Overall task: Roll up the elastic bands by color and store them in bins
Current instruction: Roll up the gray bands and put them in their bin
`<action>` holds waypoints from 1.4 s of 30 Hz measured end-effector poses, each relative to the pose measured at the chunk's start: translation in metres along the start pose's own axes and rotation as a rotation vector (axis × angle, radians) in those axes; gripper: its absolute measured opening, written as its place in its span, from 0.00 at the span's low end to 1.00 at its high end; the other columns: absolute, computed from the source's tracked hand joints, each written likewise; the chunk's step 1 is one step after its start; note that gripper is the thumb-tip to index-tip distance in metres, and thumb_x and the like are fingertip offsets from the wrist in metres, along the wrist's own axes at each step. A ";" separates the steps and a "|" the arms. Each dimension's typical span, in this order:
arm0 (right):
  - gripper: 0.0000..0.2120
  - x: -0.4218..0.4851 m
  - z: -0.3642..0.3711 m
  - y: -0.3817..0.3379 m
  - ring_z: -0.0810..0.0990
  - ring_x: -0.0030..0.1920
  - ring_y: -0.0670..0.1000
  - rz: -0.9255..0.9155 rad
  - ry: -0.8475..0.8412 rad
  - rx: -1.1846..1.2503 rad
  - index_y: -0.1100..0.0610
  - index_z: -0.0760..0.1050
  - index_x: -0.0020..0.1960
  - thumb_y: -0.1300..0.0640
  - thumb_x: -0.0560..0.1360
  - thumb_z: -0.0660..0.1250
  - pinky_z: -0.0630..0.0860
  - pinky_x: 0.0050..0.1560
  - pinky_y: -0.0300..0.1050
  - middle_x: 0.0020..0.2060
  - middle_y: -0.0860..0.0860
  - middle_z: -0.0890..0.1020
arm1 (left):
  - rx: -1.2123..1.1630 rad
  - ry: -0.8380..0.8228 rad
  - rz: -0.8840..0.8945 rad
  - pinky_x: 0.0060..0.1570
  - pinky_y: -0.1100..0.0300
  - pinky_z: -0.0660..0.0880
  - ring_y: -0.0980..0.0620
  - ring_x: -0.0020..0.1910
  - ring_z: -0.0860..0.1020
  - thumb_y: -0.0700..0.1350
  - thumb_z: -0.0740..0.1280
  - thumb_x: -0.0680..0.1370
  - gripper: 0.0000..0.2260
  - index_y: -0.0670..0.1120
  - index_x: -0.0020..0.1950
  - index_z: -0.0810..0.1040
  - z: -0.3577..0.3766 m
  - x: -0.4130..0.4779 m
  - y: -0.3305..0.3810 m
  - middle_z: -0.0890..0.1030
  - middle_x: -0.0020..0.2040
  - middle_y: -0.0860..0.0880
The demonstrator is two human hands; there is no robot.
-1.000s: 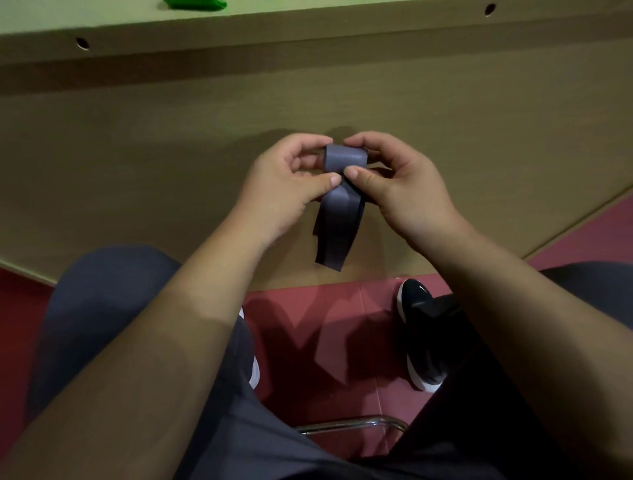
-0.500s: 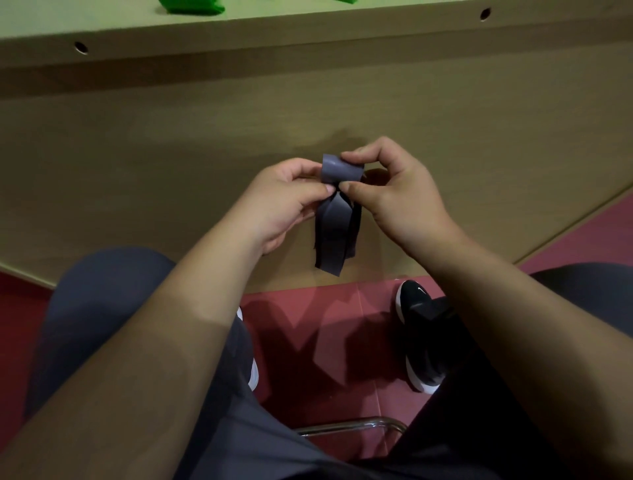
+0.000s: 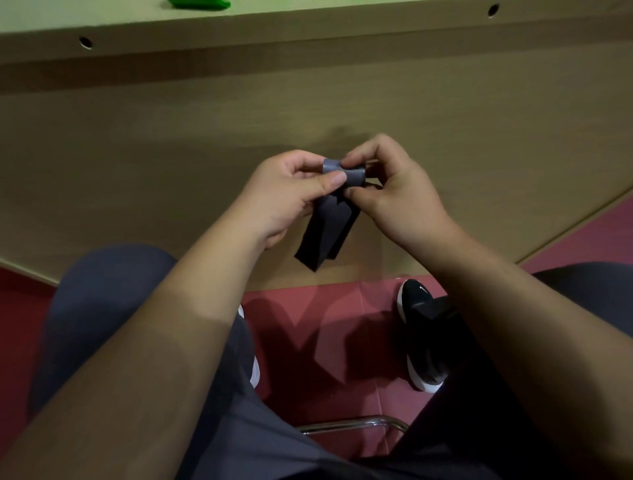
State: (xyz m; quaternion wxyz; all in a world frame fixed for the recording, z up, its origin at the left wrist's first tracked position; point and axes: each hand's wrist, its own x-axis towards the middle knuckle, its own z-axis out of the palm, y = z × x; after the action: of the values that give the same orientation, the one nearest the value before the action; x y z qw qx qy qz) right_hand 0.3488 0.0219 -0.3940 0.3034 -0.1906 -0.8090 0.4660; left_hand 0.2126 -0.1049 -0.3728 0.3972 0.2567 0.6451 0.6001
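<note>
Head view: left hand [image 3: 284, 195] and right hand [image 3: 397, 195] both pinched the rolled top of the grey elastic band [image 3: 325, 233], one at each end, likely to keep the coil tight; unrolled tail hung toward 6 o'clock, in front of the desk panel [image 3: 154, 144]; green object [image 3: 202, 3] lay at 11 o'clock.
</note>
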 end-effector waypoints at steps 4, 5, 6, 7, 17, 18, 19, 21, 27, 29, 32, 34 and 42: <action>0.24 -0.001 -0.005 -0.003 0.83 0.52 0.44 0.115 -0.134 0.117 0.50 0.74 0.63 0.71 0.73 0.69 0.79 0.54 0.43 0.59 0.52 0.81 | -0.024 0.020 -0.005 0.44 0.60 0.82 0.53 0.47 0.86 0.33 0.74 0.78 0.15 0.42 0.63 0.80 -0.004 0.000 0.002 0.87 0.51 0.46; 0.25 -0.002 -0.005 -0.005 0.83 0.53 0.44 0.162 -0.149 0.172 0.52 0.73 0.67 0.70 0.73 0.68 0.79 0.56 0.44 0.60 0.52 0.81 | -0.034 0.021 0.010 0.45 0.60 0.83 0.52 0.47 0.86 0.32 0.74 0.78 0.16 0.42 0.63 0.79 -0.005 0.001 0.003 0.87 0.51 0.46; 0.25 -0.002 -0.004 -0.006 0.83 0.54 0.45 0.209 -0.151 0.225 0.53 0.73 0.69 0.68 0.73 0.67 0.79 0.59 0.45 0.61 0.53 0.82 | -0.039 0.020 0.027 0.46 0.60 0.82 0.52 0.47 0.85 0.31 0.73 0.77 0.16 0.42 0.63 0.79 -0.006 0.001 0.003 0.87 0.50 0.46; 0.25 -0.002 -0.004 -0.007 0.83 0.56 0.45 0.251 -0.149 0.279 0.54 0.74 0.69 0.64 0.73 0.67 0.79 0.61 0.46 0.61 0.53 0.83 | -0.036 0.016 0.045 0.45 0.61 0.82 0.53 0.47 0.85 0.30 0.73 0.77 0.17 0.42 0.63 0.79 -0.007 0.002 0.003 0.86 0.51 0.46; 0.36 0.000 0.001 -0.002 0.82 0.68 0.46 0.309 -0.075 0.235 0.52 0.72 0.78 0.34 0.76 0.67 0.74 0.75 0.57 0.66 0.47 0.84 | 0.073 0.122 0.264 0.57 0.61 0.79 0.55 0.57 0.85 0.30 0.78 0.72 0.26 0.43 0.67 0.76 0.009 -0.001 -0.006 0.83 0.62 0.44; 0.36 0.000 0.000 -0.003 0.82 0.68 0.47 0.299 -0.055 0.241 0.53 0.73 0.77 0.34 0.76 0.68 0.74 0.75 0.58 0.66 0.48 0.84 | 0.076 0.143 0.272 0.59 0.60 0.80 0.54 0.59 0.84 0.32 0.79 0.72 0.26 0.43 0.67 0.75 0.011 -0.001 -0.007 0.83 0.63 0.44; 0.35 0.001 -0.001 -0.001 0.82 0.68 0.48 0.290 -0.038 0.250 0.54 0.73 0.77 0.34 0.76 0.68 0.74 0.75 0.58 0.66 0.49 0.84 | 0.101 0.163 0.289 0.61 0.58 0.79 0.53 0.61 0.84 0.36 0.80 0.71 0.26 0.44 0.66 0.75 0.014 -0.002 -0.007 0.84 0.63 0.44; 0.35 0.002 -0.002 -0.001 0.82 0.68 0.49 0.295 -0.022 0.274 0.54 0.74 0.76 0.34 0.76 0.68 0.74 0.75 0.59 0.66 0.50 0.85 | 0.210 0.181 0.343 0.67 0.54 0.78 0.54 0.64 0.82 0.43 0.80 0.72 0.24 0.46 0.66 0.78 0.018 -0.003 -0.007 0.85 0.62 0.48; 0.20 0.004 -0.008 -0.005 0.82 0.68 0.64 0.336 -0.053 0.539 0.66 0.75 0.73 0.53 0.89 0.58 0.72 0.75 0.65 0.65 0.65 0.83 | 0.224 0.139 0.382 0.69 0.60 0.75 0.59 0.65 0.81 0.39 0.74 0.80 0.20 0.44 0.72 0.80 0.016 -0.005 -0.007 0.83 0.66 0.50; 0.19 0.004 -0.008 -0.008 0.82 0.67 0.64 0.371 -0.027 0.633 0.67 0.75 0.72 0.56 0.90 0.55 0.76 0.73 0.60 0.64 0.66 0.83 | 0.149 0.118 0.345 0.67 0.58 0.77 0.58 0.63 0.82 0.41 0.72 0.82 0.18 0.44 0.72 0.80 0.015 -0.004 -0.007 0.84 0.65 0.49; 0.19 0.005 -0.008 -0.013 0.82 0.68 0.65 0.392 -0.018 0.697 0.68 0.75 0.71 0.57 0.90 0.55 0.78 0.71 0.58 0.64 0.67 0.83 | -0.028 0.065 0.278 0.63 0.44 0.77 0.44 0.62 0.83 0.45 0.70 0.82 0.13 0.49 0.66 0.84 0.013 -0.003 -0.006 0.85 0.63 0.45; 0.19 0.004 -0.007 -0.013 0.81 0.68 0.65 0.391 -0.042 0.690 0.67 0.75 0.72 0.56 0.90 0.56 0.78 0.71 0.57 0.65 0.67 0.82 | -0.084 0.058 0.254 0.57 0.47 0.76 0.44 0.57 0.81 0.41 0.71 0.82 0.12 0.48 0.65 0.84 0.011 0.000 -0.006 0.86 0.58 0.44; 0.20 0.001 -0.004 -0.014 0.83 0.63 0.58 0.451 -0.086 0.749 0.67 0.75 0.71 0.55 0.88 0.58 0.79 0.66 0.54 0.60 0.62 0.83 | -0.222 0.033 0.139 0.50 0.60 0.81 0.53 0.49 0.85 0.32 0.69 0.81 0.10 0.42 0.59 0.82 0.012 -0.005 -0.008 0.88 0.48 0.49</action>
State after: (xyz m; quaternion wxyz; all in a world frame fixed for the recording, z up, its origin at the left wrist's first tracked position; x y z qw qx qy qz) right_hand 0.3499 0.0181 -0.3802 0.2081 -0.2197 -0.5343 0.7893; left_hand 0.2265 -0.1037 -0.3791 0.3697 0.2454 0.5620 0.6980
